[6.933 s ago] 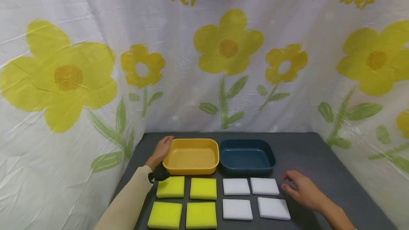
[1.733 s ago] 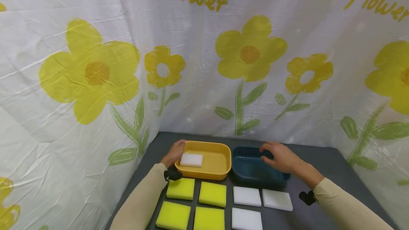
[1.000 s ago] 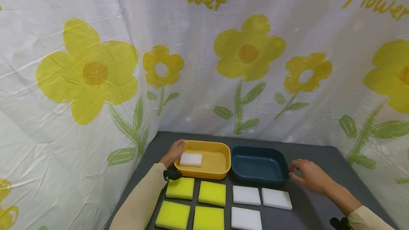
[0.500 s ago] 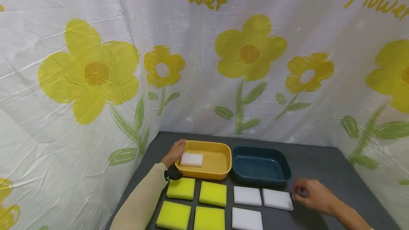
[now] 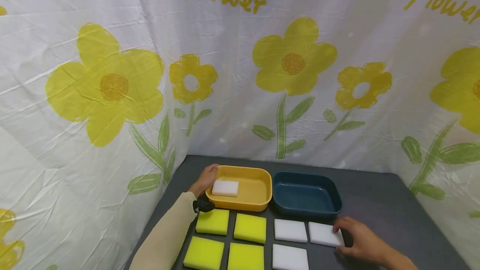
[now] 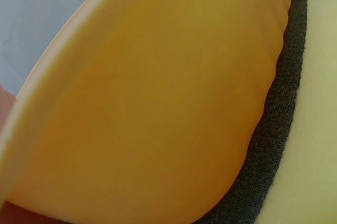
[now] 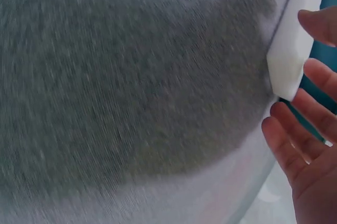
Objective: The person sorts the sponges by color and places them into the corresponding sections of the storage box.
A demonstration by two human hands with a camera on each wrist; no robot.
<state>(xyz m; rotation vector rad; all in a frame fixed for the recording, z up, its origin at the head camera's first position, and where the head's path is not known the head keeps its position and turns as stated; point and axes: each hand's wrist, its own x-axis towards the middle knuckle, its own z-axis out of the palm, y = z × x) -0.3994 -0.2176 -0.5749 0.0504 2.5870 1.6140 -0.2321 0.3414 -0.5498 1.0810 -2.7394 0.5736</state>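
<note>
My left hand [image 5: 206, 178] holds the left end of a yellow rectangular tray [image 5: 255, 208], whose side fills most of the left wrist view. Inside that tray, at its left, lies a white sponge block [image 5: 225, 188]. My right hand [image 5: 361, 238] is at the right end of another white sponge block [image 5: 323, 233] on the table. Its fingertips overlap the block's top in the head view, with the thumb by the near right corner. In the right wrist view, the thumb and index finger lie across this block [image 7: 292, 40], while the other fingers are loosely extended.
A dark blue tray [image 5: 307, 211] stands right of the yellow one. Two more white sponges, one a back-row sponge [image 5: 290, 231] and one a front-row sponge [image 5: 289, 257], lie on the dark grey table [image 5: 390, 203]. Several yellow sponges [image 5: 249, 228] lie left of them. A flower-printed curtain [image 5: 232, 128] surrounds the table.
One white sponge from the front row is now in the yellow tray. My right hand has moved from over the blue tray down to the back-row white sponge. The left hand stays at the yellow tray.
</note>
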